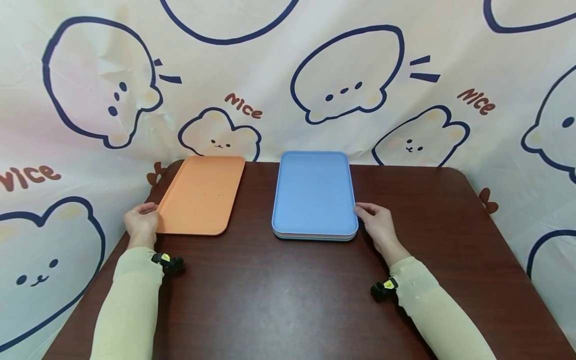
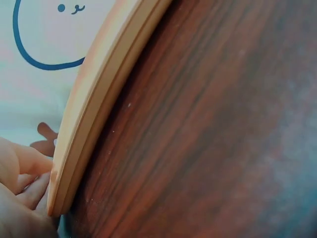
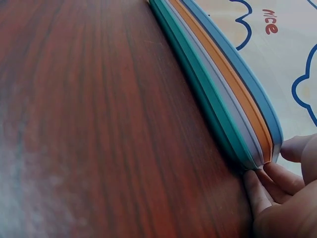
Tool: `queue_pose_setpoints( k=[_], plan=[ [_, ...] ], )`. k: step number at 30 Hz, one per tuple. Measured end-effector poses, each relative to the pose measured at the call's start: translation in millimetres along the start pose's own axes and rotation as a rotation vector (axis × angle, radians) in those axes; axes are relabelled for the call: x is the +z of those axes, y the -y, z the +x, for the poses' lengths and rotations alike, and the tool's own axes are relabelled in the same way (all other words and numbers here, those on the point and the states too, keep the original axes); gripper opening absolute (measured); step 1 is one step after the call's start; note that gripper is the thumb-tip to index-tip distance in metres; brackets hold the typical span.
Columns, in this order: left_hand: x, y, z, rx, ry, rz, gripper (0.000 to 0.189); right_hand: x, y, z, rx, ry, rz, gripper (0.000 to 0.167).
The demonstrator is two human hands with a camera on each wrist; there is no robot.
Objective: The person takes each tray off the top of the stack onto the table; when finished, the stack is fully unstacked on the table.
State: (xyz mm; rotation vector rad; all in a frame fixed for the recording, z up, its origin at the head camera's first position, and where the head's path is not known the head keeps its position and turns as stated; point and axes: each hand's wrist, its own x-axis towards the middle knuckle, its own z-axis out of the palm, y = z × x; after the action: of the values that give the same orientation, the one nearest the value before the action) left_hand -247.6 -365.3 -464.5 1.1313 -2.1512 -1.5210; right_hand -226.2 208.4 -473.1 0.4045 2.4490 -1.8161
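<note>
An orange tray [image 1: 202, 195] lies at the left of the table, its edge showing as a ridged band in the left wrist view. My left hand [image 1: 141, 222] grips its left edge near the front corner, fingertips [image 2: 37, 161] at the rim. To its right is a stack of trays with a blue tray [image 1: 315, 195] on top. Below the blue one, the right wrist view shows an orange tray [image 3: 237, 94], a lavender tray [image 3: 225, 82] and a green tray [image 3: 208, 91]. My right hand [image 1: 378, 227] holds the stack's right edge, thumb at the blue rim, fingers lower along the side.
The dark brown table [image 1: 270, 300] has rounded far corners. A white cloth [image 1: 270, 75] with cartoon bears hangs behind it and along both sides. Small black cameras sit on both wrists.
</note>
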Motion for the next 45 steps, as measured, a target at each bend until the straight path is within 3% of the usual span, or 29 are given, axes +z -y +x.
queue_pose_setpoints(
  k=[5, 8, 20, 30, 38, 45],
  plan=[
    [0.4, -5.5, -10.6, 0.097, -0.058, -0.006, 0.043, -0.2, 0.6, -1.6, 0.004, 0.002, -0.002, 0.044],
    [5.9, -10.8, -19.6, 0.166, -0.032, -0.037, 0.042, -0.3, 0.5, -1.1, 0.001, -0.005, 0.000, 0.043],
    [36.2, -34.6, -70.3, 0.324, 0.320, -0.034, 0.046, 0.8, 1.8, 2.7, -0.028, -0.013, 0.005, 0.039],
    [71.1, -44.4, -108.5, 0.433, 0.588, -0.021, 0.048, -2.0, 2.9, 3.1, -0.016, -0.004, 0.023, 0.039],
    [107.5, -42.2, -138.1, 0.445, 0.764, -0.004, 0.051, -4.3, 4.5, 1.1, -0.052, 0.005, 0.024, 0.040],
    [134.9, -43.2, -162.2, 0.430, 0.846, 0.025, 0.056, -6.8, 7.5, -0.4, -0.058, 0.019, 0.008, 0.041]
  ],
)
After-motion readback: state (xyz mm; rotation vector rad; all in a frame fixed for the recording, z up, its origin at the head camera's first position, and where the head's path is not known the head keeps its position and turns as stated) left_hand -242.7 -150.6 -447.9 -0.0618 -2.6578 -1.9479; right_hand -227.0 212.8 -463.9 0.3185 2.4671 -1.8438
